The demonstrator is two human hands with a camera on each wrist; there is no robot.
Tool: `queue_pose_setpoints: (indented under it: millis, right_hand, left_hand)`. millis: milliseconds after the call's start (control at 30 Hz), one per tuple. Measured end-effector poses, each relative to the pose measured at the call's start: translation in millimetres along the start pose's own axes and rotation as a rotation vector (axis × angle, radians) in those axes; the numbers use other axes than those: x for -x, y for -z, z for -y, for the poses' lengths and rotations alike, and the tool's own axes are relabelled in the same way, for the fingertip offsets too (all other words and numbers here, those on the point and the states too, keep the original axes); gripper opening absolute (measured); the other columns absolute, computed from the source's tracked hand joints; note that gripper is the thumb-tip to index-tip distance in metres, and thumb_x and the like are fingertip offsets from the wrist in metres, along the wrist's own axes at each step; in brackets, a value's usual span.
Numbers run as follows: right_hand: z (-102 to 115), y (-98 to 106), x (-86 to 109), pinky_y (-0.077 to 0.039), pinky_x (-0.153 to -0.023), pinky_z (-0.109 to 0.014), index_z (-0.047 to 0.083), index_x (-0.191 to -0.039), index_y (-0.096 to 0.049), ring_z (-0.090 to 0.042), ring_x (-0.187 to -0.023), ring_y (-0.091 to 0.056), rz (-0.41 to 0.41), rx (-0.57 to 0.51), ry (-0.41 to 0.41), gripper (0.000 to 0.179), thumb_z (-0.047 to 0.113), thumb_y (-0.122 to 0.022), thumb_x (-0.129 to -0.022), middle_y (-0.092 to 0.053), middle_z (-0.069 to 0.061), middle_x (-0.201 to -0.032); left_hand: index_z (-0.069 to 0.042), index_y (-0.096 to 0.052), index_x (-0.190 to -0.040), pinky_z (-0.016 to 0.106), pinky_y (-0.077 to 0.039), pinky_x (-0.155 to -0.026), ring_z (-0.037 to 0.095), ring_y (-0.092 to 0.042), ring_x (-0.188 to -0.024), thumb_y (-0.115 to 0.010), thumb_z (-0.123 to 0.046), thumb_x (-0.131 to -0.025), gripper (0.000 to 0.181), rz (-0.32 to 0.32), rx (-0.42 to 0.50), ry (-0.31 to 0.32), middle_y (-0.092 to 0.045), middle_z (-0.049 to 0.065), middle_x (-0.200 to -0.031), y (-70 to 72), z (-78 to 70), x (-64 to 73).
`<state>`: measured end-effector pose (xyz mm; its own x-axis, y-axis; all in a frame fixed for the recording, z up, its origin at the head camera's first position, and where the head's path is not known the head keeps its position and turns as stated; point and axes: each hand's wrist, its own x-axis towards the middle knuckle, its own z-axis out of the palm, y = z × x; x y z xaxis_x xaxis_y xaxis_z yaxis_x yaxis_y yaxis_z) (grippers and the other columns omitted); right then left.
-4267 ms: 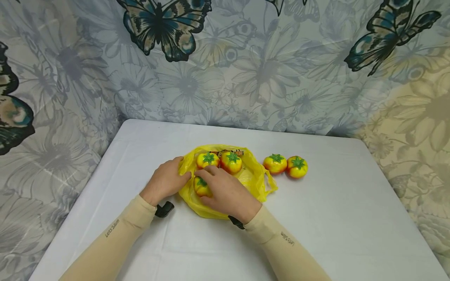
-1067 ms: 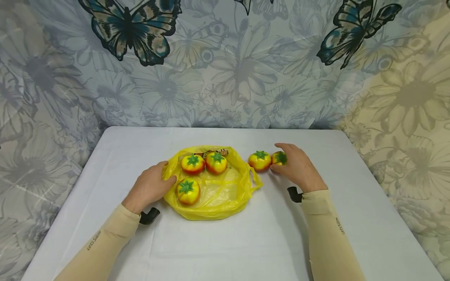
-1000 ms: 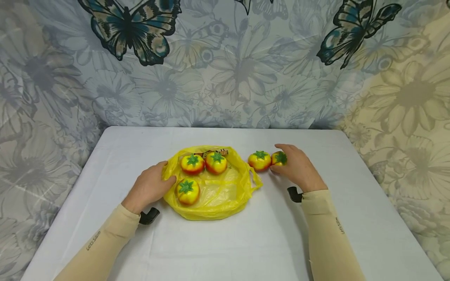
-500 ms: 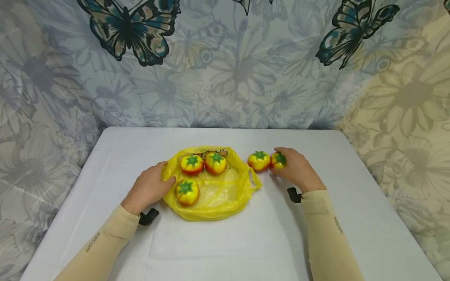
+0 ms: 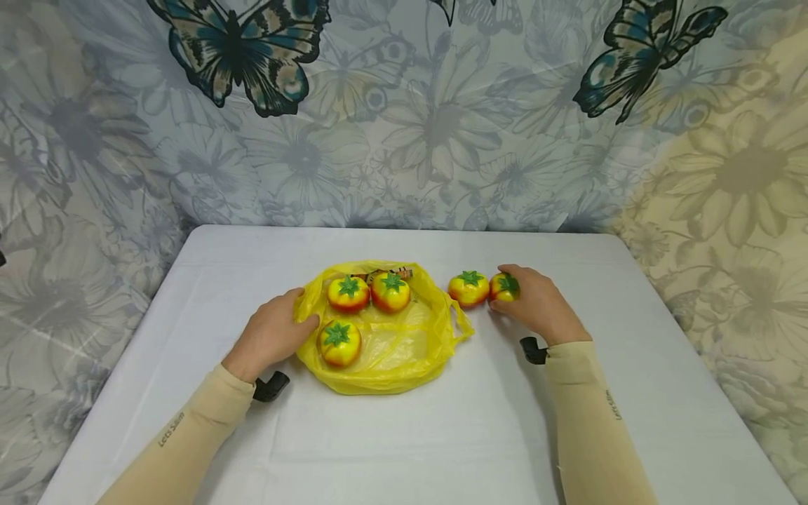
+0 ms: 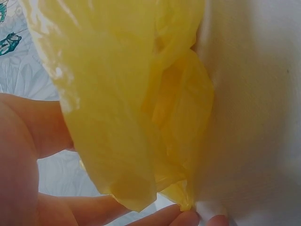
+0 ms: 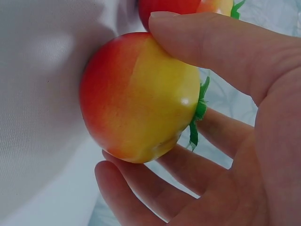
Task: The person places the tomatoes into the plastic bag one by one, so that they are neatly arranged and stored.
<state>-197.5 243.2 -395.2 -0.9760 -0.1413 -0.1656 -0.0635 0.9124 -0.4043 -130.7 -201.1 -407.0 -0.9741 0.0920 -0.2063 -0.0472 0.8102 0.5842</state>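
My left hand (image 5: 270, 331) holds the left rim of an open yellow plastic bag (image 5: 400, 351), thumb on the inner side. In the left wrist view the bag's thin film (image 6: 108, 94) hangs between thumb and fingers. Three red-and-yellow toy tomatoes with green tops lie in the bag, one of them the front tomato (image 5: 339, 344). Right of the bag, my right hand (image 5: 543, 305) grips the outer of two more tomatoes, the held tomato (image 7: 136, 99), with thumb and fingers round its sides. It appears to rest on the table. Its neighbour tomato (image 5: 469, 289) sits close beside it.
A white cloth covers the table (image 5: 404, 449). Patterned fabric with butterflies and flowers (image 5: 435, 140) hangs behind and at both sides. One bag handle (image 5: 463, 326) sticks out toward the two tomatoes on the right. A dark printed strip (image 5: 381, 273) shows at the bag's back rim.
My right hand has left the front tomato in the bag and moved right to the outer tomato outside it. The left hand has stayed at the bag's rim. Lately almost nothing moves.
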Motion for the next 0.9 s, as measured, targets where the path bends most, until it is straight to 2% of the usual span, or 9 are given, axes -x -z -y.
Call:
queue_pose_setpoints:
  millis: [367,667,900]
  right_hand:
    - [-2.1,11.3,6.0,-0.040,-0.119,-0.072,0.010,-0.163,-0.046,-0.050,-0.145,-0.049,0.000,-0.010,-0.026,0.078,0.040,-0.075,-0.098,-0.051,-0.026,-0.162]
    - [2.6,20.0,12.3,-0.041,-0.119,-0.071,0.009,-0.163,-0.045,-0.050,-0.144,-0.050,-0.009,-0.016,0.004,0.076,0.036,-0.075,-0.100,-0.050,-0.027,-0.162]
    - [8.9,25.3,17.1,-0.043,-0.117,-0.071,0.009,-0.163,-0.045,-0.048,-0.141,-0.053,-0.028,-0.020,0.016,0.075,0.035,-0.075,-0.100,-0.051,-0.026,-0.161]
  left_hand:
    - [0.008,-0.037,-0.163,0.063,-0.047,-0.116,0.041,-0.061,-0.129,-0.057,-0.033,-0.107,0.072,-0.004,-0.006,-0.006,-0.054,0.032,-0.157,-1.4,0.0,-0.9]
    - [0.007,-0.037,-0.163,0.064,-0.046,-0.118,0.043,-0.059,-0.132,-0.057,-0.033,-0.107,0.073,-0.002,-0.004,-0.001,-0.054,0.032,-0.158,-2.2,0.4,-0.9]
    - [0.007,-0.037,-0.163,0.063,-0.047,-0.116,0.041,-0.061,-0.128,-0.057,-0.032,-0.107,0.071,-0.003,-0.002,-0.007,-0.055,0.031,-0.156,-1.7,0.3,-0.7]
